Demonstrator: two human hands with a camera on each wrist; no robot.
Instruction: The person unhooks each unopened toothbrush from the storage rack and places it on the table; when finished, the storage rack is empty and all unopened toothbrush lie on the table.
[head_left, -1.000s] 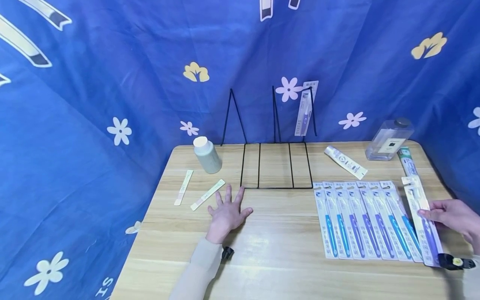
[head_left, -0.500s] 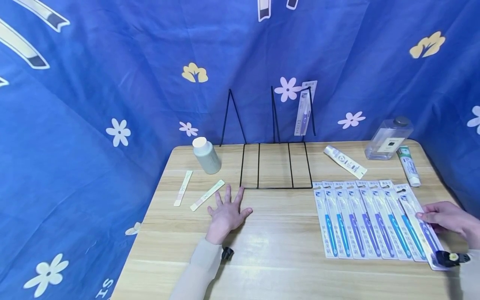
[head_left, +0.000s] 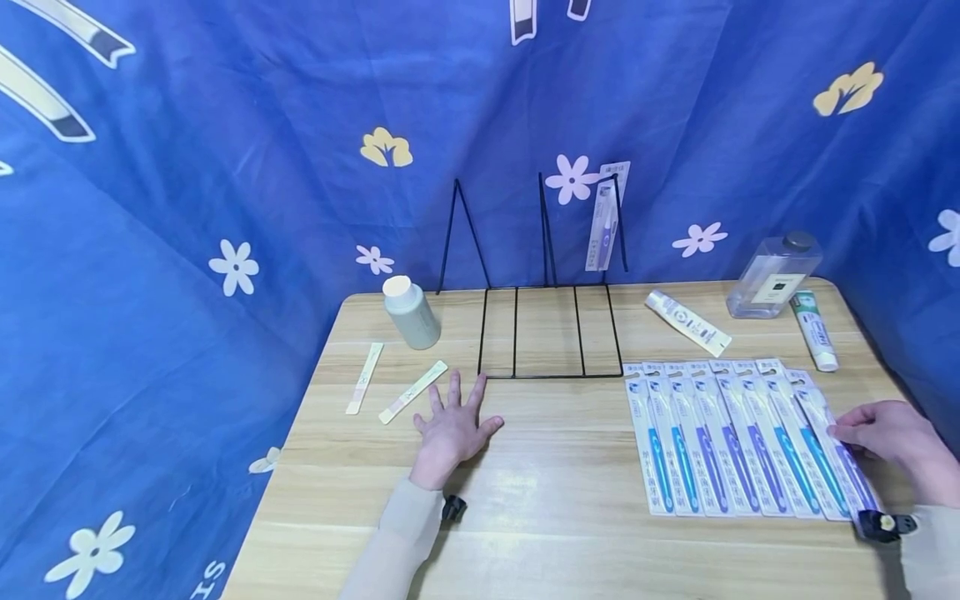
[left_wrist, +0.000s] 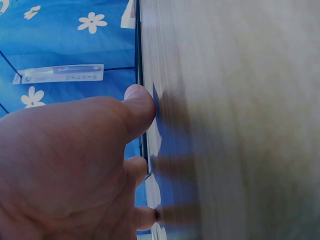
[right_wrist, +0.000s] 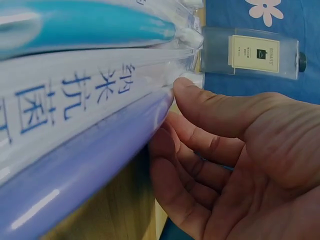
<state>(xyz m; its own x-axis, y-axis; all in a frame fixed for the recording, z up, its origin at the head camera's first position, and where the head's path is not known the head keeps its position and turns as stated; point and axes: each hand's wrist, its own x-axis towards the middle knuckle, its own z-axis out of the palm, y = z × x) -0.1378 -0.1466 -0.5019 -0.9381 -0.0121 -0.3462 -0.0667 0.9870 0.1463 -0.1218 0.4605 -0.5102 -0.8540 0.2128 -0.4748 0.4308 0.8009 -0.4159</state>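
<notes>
At the right end of a row of packaged toothbrushes (head_left: 705, 450), my right hand (head_left: 892, 437) pinches the edge of a toothbrush in clear packaging (head_left: 855, 475) with a purple handle. The right wrist view shows the thumb on top of that purple toothbrush (right_wrist: 90, 165), the other fingers curled beneath its edge. Its left side lies against a blue-handled neighbour. My left hand (head_left: 452, 435) rests on the wooden table with fingers spread, fingertips close to the front bar of a black wire rack (head_left: 551, 377). One packaged purple toothbrush (head_left: 602, 229) hangs on the rack's right prong.
Left of the rack stand a grey-green bottle (head_left: 412, 315) with a white cap and two white test strips, one a slanted strip (head_left: 414, 392). Toothpaste tubes, one white (head_left: 687, 322) and one green-and-white (head_left: 814, 331), lie behind the row, near a clear bottle (head_left: 774, 279).
My right hand has brought the purple toothbrush left and laid it against the row's right end, uncovering the green-and-white tube. The left hand stays in place.
</notes>
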